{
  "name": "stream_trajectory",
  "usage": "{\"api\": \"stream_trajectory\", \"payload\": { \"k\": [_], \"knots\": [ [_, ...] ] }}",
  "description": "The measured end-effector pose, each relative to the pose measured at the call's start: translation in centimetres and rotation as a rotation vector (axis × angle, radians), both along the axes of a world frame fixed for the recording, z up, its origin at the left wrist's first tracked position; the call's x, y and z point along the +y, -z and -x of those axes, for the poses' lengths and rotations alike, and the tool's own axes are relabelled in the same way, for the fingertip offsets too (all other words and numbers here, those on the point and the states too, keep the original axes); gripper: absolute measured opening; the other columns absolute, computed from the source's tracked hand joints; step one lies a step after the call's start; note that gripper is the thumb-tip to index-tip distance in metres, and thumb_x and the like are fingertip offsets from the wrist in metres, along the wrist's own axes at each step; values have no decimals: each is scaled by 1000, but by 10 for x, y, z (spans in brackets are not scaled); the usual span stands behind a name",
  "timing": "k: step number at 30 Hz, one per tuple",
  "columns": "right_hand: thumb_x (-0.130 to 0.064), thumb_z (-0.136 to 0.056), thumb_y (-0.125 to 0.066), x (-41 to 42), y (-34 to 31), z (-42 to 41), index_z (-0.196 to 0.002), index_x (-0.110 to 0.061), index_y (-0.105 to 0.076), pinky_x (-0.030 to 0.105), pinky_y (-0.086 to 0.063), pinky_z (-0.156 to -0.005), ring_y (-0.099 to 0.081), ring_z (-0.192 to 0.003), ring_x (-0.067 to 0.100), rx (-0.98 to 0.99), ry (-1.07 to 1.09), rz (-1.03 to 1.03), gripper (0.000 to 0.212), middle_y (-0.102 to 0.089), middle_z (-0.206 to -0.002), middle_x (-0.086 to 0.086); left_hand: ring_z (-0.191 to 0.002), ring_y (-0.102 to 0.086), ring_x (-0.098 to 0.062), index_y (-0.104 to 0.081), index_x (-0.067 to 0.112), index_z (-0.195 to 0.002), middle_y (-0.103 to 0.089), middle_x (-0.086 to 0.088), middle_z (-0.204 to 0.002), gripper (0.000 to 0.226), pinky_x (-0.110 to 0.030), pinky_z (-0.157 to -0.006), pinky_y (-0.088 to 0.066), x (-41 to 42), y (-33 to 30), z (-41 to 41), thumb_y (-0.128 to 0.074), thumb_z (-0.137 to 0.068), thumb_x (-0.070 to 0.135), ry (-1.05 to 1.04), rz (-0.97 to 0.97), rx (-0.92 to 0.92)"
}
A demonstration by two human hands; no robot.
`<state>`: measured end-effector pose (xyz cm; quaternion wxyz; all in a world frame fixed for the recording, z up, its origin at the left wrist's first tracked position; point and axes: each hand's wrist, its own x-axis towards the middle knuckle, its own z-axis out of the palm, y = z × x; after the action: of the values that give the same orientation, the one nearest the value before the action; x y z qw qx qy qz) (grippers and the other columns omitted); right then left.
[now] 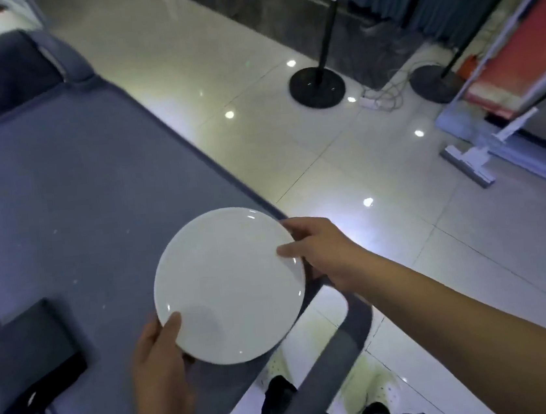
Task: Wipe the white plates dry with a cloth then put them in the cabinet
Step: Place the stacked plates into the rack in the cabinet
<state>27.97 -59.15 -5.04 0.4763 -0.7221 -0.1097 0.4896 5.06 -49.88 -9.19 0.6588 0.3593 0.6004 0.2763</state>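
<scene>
A round white plate (229, 285) is held face up over the near corner of a blue-grey padded surface (69, 196). My left hand (159, 356) grips its near-left rim, thumb on top and fingers underneath. My right hand (321, 255) grips the far-right rim the same way, thumb lying on the plate's edge. A dark folded cloth (32, 357) lies on the padded surface to the left of the plate, apart from both hands. No cabinet is identifiable in view.
Glossy tiled floor (407, 259) spreads to the right. A black round stand base with a pole (316, 86) and a second base (433, 84) with cables stand farther off. A floor cleaner head (467, 164) lies at right beside a red-fronted unit (519, 52). My feet show below.
</scene>
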Motion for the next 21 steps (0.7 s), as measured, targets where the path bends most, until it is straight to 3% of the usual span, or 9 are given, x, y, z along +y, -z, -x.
{"api": "stream_trajectory", "payload": {
  "k": [2,7,10,13,17,21],
  "knots": [
    [-2,-88,-70,-48,-25,-21,-124,-21,-69,34,-59,-59,-71,-81,23,-3,105,-84,41,-68,-97,6,-100,-65,-20,-67,18,-124,-72,0,-112,26,-32,-71,-50,-12,-32,-30,-55,-103,11,108,-82,-18],
    [-7,-94,-62,-201,-63,-69,-116,-24,-74,41,-61,-71,-72,-92,24,-17,303,-235,31,-73,-102,11,-84,-69,-15,-74,25,-106,-78,8,-90,26,-34,-67,-55,-91,-92,-128,-55,-101,7,456,-242,-125],
    [-5,-93,-61,-302,-67,-92,-117,-25,-74,40,-62,-70,-70,-91,25,-41,459,-234,34,-70,-105,19,-71,-69,-16,-75,20,-105,-79,1,-87,28,-30,-59,-56,-166,-99,-182,-54,-100,1,638,-232,-183],
    [-3,-93,-60,-393,-58,-105,-117,-26,-74,44,-61,-73,-69,-87,24,-67,599,-200,36,-69,-101,18,-82,-68,-20,-78,18,-108,-78,-6,-97,29,-29,-59,-56,-241,-85,-226,-57,-97,1,773,-205,-161],
    [0,-93,-61,-493,-34,-127,-116,-23,-73,47,-61,-72,-69,-81,20,-32,798,-215,35,-71,-83,2,-87,-69,-17,-81,29,-103,-79,-1,-102,34,-26,-62,-56,-331,-73,-282,-59,-96,4,946,-184,-130],
    [-3,-93,-63,-569,-12,-152,-120,-23,-72,42,-60,-67,-71,-86,26,32,952,-219,35,-73,-99,14,-92,-69,-18,-80,27,-106,-78,-2,-105,32,-25,-63,-56,-395,-74,-336,-57,-97,6,1151,-172,-26]
  ]
}}
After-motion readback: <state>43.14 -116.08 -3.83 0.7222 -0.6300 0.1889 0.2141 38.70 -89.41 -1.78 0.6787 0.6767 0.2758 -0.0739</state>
